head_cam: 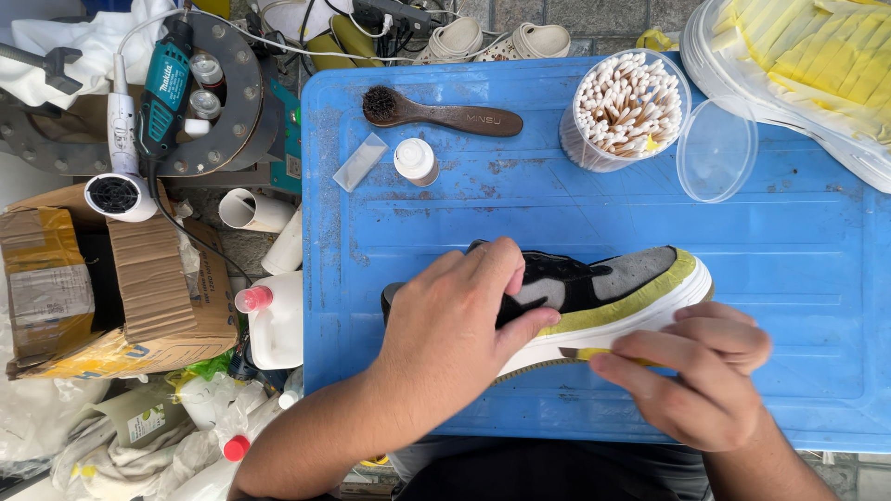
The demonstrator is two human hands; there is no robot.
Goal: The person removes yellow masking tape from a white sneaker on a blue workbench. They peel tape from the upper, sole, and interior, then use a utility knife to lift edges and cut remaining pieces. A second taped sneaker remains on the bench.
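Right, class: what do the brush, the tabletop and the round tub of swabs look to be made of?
Brush: dark varnished wood by its brown sheen, with dark bristles. Tabletop: blue moulded plastic, matt, scuffed and stained. Tub: clear, probably thin plastic, since the swabs show through.

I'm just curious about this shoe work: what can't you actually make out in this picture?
Head view only:
- Heel of the shoe: covered by the left hand.
- What the right hand pinches at the sole: fingers hide it and are motion-blurred.
- Tray of yellow pieces: cut off by the top-right edge.
- Cardboard box contents: hidden by its flaps.
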